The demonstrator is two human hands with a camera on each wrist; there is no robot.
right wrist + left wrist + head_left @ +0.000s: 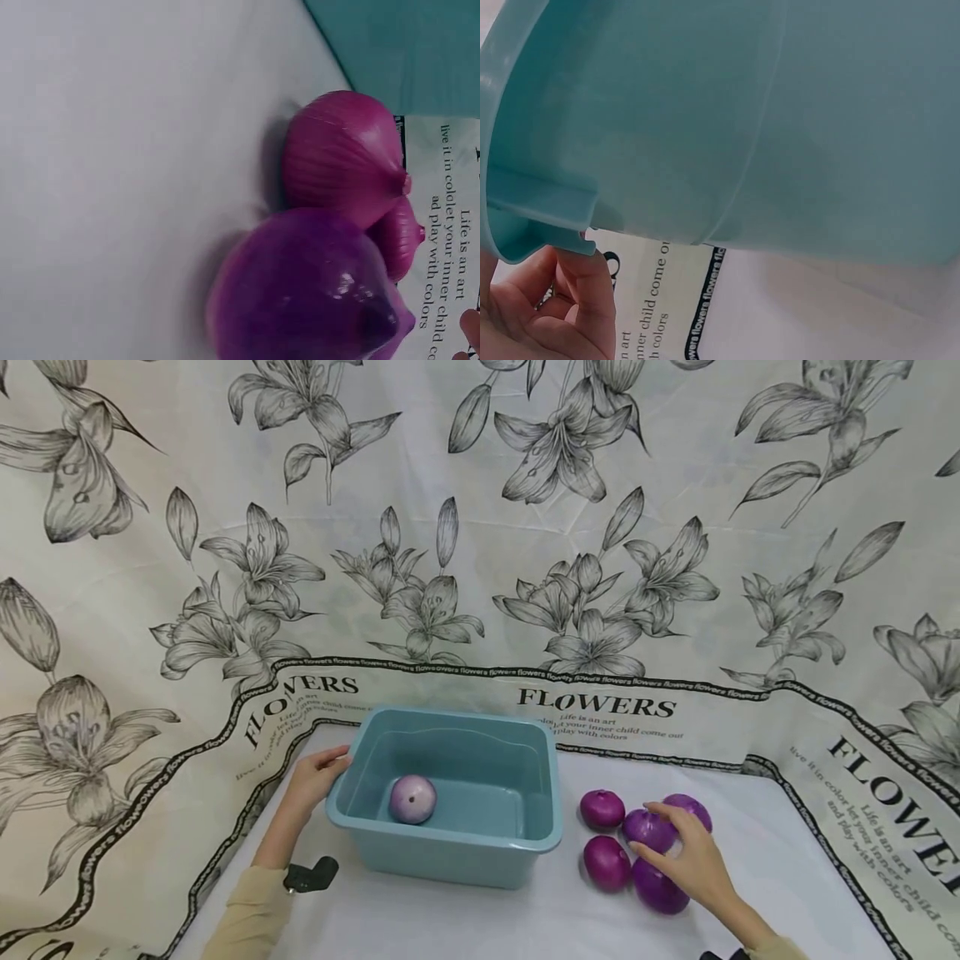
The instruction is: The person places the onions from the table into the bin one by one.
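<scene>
A teal plastic basin [450, 857] stands on the white cloth, and a pale purple onion [412, 799] lies inside it at the left. My left hand [318, 777] holds the basin's left rim; in the left wrist view its curled fingers [585, 289] sit under that rim. To the basin's right lie several purple onions in a cluster, among them a magenta onion [607, 863], a smaller one [602, 809] and a darker onion [300, 289]. Over this cluster is my right hand [693, 856], thumb and fingers apart around the middle onion [647, 832]. Whether they touch it I cannot tell.
A white cloth [420, 927] covers the table. Behind and at both sides hangs a curtain [465, 568] with flower drawings and printed words, its dark-edged border meeting the table close behind the basin. Dark straps show at both wrists.
</scene>
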